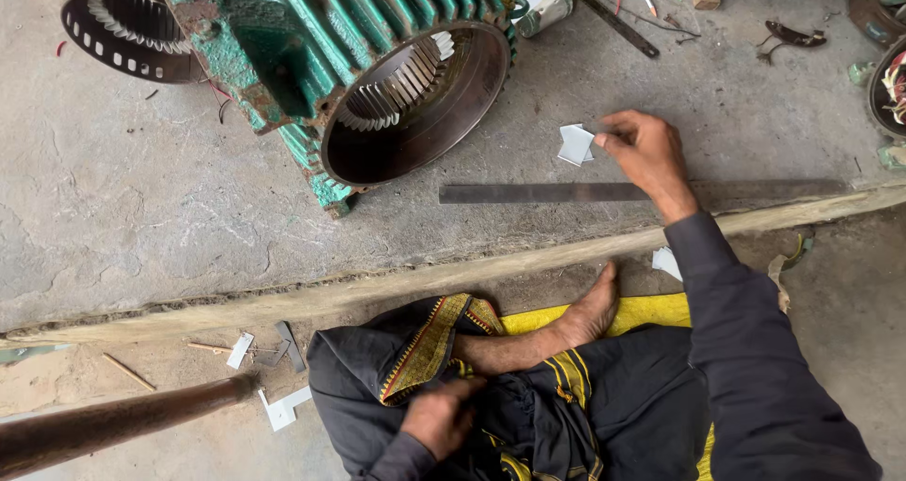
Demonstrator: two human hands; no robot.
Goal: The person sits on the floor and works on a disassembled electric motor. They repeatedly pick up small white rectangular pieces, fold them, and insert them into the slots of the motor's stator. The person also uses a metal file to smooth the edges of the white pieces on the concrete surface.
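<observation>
Head view, looking down at a seated person on a concrete floor (142, 207). Right hand (642, 151) reaches forward, fingertips pinched on small white paper pieces (575, 144), just above a long steel ruler (538, 193) lying flat. Left hand (439, 415) rests on dark cloth (585, 415) in the lap, fingers curled loosely, holding nothing visible. Green finned motor housing (377, 56) lies on its side, near the ruler's left end. More white scraps (283, 407) lie at lower left.

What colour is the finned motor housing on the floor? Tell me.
Green, chipped and rusty; the head view shows it.
</observation>
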